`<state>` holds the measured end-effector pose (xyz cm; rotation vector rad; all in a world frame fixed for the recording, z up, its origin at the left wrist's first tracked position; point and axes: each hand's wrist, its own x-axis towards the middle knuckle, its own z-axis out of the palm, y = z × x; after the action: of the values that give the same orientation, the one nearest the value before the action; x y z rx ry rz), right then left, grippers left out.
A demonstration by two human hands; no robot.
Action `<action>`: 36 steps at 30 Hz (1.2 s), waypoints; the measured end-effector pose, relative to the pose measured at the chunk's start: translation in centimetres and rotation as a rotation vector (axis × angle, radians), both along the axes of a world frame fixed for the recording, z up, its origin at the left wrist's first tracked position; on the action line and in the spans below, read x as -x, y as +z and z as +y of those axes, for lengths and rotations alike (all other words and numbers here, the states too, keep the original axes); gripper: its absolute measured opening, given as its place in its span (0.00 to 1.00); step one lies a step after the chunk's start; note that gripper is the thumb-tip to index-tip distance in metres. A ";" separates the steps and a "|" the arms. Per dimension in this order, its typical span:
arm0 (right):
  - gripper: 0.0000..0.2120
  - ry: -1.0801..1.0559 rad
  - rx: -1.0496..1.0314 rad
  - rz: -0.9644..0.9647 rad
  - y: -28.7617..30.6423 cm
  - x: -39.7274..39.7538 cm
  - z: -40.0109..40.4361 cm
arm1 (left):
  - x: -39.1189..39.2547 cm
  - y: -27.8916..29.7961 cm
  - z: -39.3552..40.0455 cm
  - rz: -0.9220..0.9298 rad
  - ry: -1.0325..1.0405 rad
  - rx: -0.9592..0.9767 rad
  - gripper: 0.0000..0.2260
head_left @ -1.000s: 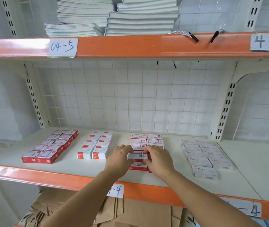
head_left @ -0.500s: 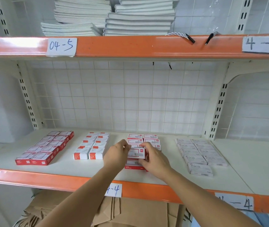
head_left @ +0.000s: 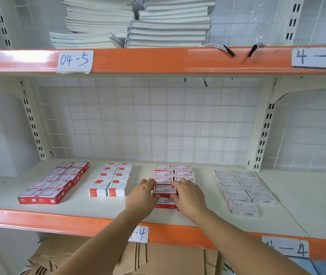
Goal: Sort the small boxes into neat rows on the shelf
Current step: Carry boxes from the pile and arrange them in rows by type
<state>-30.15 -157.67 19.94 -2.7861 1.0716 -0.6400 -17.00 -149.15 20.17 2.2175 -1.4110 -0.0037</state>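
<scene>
While both hands meet over the third group of boxes, the head view shows one small red-and-white box (head_left: 165, 190) pinched between them, the left hand (head_left: 141, 197) gripping its left end with curled fingers and the right hand (head_left: 188, 197) gripping its right end. It sits in the left column of that group (head_left: 182, 172), just in front of the rows already squared up behind it, and seems to rest on or just above another box (head_left: 165, 204) at the front edge; I cannot tell whether it is touching. Holding both ends likely lets the person line it up straight with its neighbours. The cream shelf (head_left: 277, 205) carries four groups in two-column rows: red boxes (head_left: 55, 183) far left, white boxes with red ends (head_left: 111, 182) next, the group in hand, then pale staples boxes (head_left: 241, 188) on the right, whose front row has only one box. Above, an upper shelf (head_left: 158, 60) with an orange lip holds stacked notebooks (head_left: 138, 22) and a twisted cord (head_left: 213, 46). Below, brown paper bags (head_left: 158, 261) lie in a pile.
</scene>
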 end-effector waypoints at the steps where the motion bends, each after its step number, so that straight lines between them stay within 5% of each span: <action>1: 0.18 -0.008 0.011 -0.007 -0.1 0.0 0.0 | 0.1 -0.1 0.0 -0.009 0.012 0.005 0.17; 8: 0.21 -0.084 0.072 -0.017 0.5 2.1 -1.1 | 1.3 0.1 -1.1 -0.181 -0.019 0.058 0.20; 16: 0.20 -0.266 0.072 0.068 1.2 10.4 -2.9 | 7.0 0.5 -5.3 -0.164 -0.238 -0.011 0.21; 36: 0.21 -0.701 -0.006 0.153 1.1 43.1 -5.4 | 37.6 1.5 -15.3 -0.203 -0.722 0.007 0.22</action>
<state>-73.23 -163.05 21.07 -2.4375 2.0997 -0.4618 -54.60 -164.46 21.66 1.6203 -2.2410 -0.0221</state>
